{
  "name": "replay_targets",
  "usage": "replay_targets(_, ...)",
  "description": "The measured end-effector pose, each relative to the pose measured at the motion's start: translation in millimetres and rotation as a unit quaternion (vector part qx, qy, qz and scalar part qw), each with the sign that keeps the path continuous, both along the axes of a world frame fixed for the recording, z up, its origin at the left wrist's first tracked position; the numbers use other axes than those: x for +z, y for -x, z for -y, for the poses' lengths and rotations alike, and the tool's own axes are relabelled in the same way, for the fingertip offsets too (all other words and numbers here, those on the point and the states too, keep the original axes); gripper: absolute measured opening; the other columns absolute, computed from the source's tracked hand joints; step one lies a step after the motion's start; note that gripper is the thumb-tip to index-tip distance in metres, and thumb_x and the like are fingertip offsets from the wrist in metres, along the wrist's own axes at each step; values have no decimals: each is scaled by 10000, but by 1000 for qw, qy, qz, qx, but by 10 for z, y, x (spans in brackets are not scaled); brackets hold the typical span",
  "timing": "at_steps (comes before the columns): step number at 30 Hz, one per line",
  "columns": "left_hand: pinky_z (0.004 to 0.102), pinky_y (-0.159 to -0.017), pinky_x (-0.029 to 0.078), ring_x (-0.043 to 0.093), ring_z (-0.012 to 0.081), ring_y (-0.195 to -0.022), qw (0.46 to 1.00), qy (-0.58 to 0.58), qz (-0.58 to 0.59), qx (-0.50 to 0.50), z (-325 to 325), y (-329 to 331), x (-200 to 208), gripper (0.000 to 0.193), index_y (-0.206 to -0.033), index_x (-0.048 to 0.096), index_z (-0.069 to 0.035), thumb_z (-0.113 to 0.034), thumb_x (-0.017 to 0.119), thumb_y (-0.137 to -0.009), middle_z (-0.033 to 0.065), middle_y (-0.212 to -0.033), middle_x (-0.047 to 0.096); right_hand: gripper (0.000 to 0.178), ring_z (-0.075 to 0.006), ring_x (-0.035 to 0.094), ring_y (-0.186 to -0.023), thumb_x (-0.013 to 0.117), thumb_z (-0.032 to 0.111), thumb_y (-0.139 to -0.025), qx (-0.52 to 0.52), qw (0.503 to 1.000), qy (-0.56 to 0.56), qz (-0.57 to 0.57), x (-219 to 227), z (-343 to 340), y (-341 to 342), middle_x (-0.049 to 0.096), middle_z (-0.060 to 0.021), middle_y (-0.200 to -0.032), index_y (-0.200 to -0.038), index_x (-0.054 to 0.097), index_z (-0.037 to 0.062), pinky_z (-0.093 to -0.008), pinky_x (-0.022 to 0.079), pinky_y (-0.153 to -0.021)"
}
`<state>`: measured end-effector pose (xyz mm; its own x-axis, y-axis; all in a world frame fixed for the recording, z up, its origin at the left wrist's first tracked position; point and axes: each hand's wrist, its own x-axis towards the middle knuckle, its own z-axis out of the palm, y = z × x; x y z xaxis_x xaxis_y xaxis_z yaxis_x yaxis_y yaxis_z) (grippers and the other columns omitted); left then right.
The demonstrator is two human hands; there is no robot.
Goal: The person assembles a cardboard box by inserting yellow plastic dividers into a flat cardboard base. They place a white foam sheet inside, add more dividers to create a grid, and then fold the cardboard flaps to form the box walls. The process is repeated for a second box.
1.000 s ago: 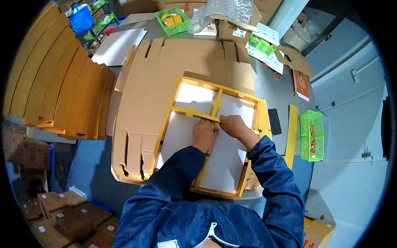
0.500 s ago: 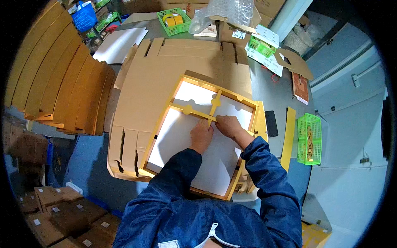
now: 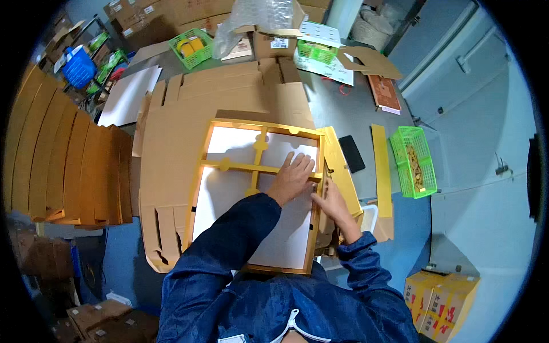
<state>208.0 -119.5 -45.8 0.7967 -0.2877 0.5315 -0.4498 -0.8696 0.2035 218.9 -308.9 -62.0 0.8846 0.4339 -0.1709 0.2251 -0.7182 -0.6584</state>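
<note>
My left hand [image 3: 291, 176] lies splayed over the right end of the long yellow strip [image 3: 241, 166], fingers stretched forward, clasping nothing I can see! And here's my right hand [image 3: 334, 206], upright at the yellow frame's [image 3: 246, 124] right wall, thumb pointing inward; whether it grips that edge, I can't make out. The frame sits on flattened cardboard [image 3: 166, 177] atop the bench [image 3: 354, 117]. My left sleeve [image 3: 237, 228] blocks its lower-left corner, and the left palm hides some of the strip.
</note>
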Motion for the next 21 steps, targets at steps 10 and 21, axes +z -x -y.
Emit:
replay_targets(10, 380, -711, 412, 537, 254, -788, 994, -64, -83, -35, 23, -170, -287, 73, -769, 520, -94, -148, 561, -797, 71, -774, 523, 293, -490, 576, -750, 550, 162, -793, -76, 997, 8, 16, -389, -122, 308, 586, -315, -818, -982, 445, -36, -543, 474, -684)
replay_targets(21, 380, -715, 399, 528, 271, -776, 987, -123, -106, -4, 32, -155, -535, 30, -798, 498, -85, -111, 509, -806, 89, -778, 525, 198, -463, 593, -611, 484, 69, -791, -51, 995, 56, 66, -386, -265, 286, 587, -300, -660, -923, 440, -71, -522, 487, -577)
